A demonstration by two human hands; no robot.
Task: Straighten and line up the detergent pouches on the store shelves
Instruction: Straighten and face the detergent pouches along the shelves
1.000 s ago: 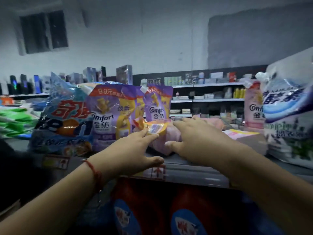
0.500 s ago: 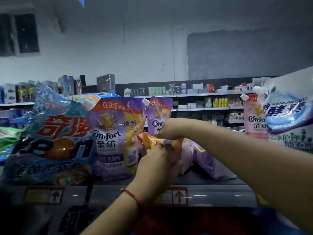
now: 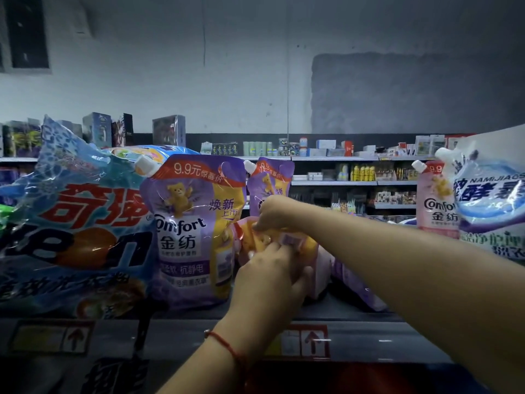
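A pink-and-yellow pouch [image 3: 257, 237] stands half raised on the top shelf [image 3: 176, 328], between both hands. My left hand [image 3: 272, 277] grips its lower body from the front. My right hand [image 3: 274, 213] pinches its top edge. Left of it a purple Comfort pouch [image 3: 193, 231] stands upright, and a second purple pouch [image 3: 271, 177] stands behind my right hand. Another purple pouch [image 3: 358, 282] lies flat under my right forearm. A pink Comfort pouch [image 3: 436, 197] stands at the right.
A big blue detergent bag [image 3: 71, 231] leans at the left and a white-and-blue bag [image 3: 491, 206] fills the right edge. Price tags [image 3: 306, 341] run along the shelf's front rail. Far shelves [image 3: 335, 183] with small goods line the back wall.
One second ago both hands lay flat on the pink pouch lying down. They have since closed on it and raised it; in the last half second it has barely moved.
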